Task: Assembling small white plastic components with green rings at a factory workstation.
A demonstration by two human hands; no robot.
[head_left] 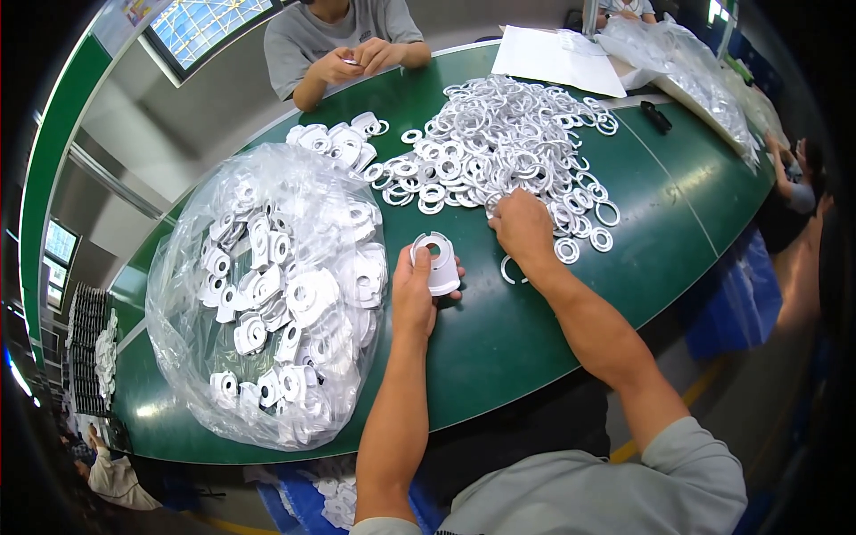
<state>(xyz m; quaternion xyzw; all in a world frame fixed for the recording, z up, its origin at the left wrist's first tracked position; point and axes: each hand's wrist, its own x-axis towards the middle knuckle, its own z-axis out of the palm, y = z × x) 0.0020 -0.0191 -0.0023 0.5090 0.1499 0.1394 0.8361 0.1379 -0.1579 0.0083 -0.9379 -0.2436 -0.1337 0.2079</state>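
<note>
Gripping, in the head view, a white plate-like part (443, 278) in the left hand (413, 290), curled around it with the thumb along the left edge and fingertips showing at the right. Looks smooth and faintly glossy, rounded at the top and broader toward the bottom. Shows a round opening in the upper half, circled by a raised collar with small notches at the top. Sits tilted above the near half of the green table (508, 357), between the clear plastic bag (178, 267) and the heap of white rings (508, 134). Reaching with the right hand (524, 223) to the near side of that heap, fingers bent and close together; cannot tell whether pinching a ring or only touching. Passing over an open-ended ring (505, 267) beside the right wrist. Seeing similar white parts (312, 299) through the bag's film. Facing a co-worker (334, 31) across the table.
</note>
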